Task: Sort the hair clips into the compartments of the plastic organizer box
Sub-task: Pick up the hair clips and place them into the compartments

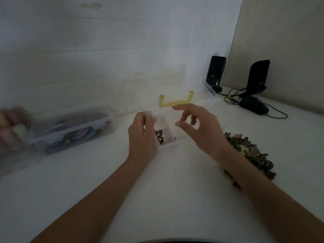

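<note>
organizer box lay between both hands, long axis running away from the person, yellow handle at far end | left hand fingers gripped its left edge | right hand fingers released, hovering | hair clips heaped right of fingers | white counter, tiled wall behind

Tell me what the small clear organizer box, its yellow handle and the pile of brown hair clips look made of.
The small clear organizer box looks like thin translucent plastic: dark clips show through its walls. Its yellow handle seems to be moulded plastic with a matte, even colour. The pile of brown hair clips is probably matte plastic too, in brown and tan flower-like shapes, though blur leaves the finish uncertain.
</note>
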